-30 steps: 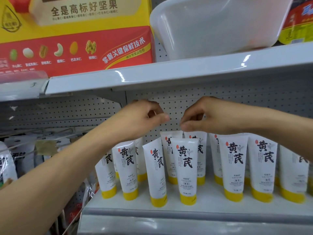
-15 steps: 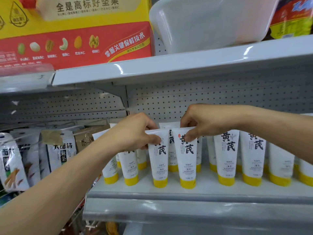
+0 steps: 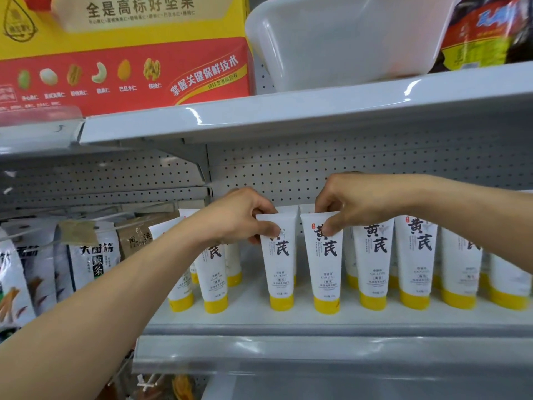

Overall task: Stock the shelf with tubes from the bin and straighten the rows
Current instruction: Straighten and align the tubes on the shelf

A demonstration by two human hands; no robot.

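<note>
Several white tubes with yellow caps stand cap-down in rows on the grey shelf (image 3: 288, 321). My left hand (image 3: 239, 217) pinches the top edge of one front tube (image 3: 278, 272). My right hand (image 3: 349, 200) pinches the top of the neighbouring front tube (image 3: 327, 275), thumb over its black lettering. Both tubes stand upright on the shelf, a small gap between them. More tubes (image 3: 415, 264) line up to the right and others (image 3: 212, 281) to the left, partly hidden by my left wrist. A white plastic bin (image 3: 346, 39) sits on the shelf above.
A red and yellow nut box (image 3: 121, 53) stands on the upper shelf (image 3: 288, 111) left of the bin, a snack bag (image 3: 487, 30) to its right. Hanging snack packets (image 3: 92, 264) fill the bay to the left. Pegboard backs the shelf.
Both hands came down from above the tubes and took hold of the two front tubes' tops. The two tubes now stand a little further apart and upright.
</note>
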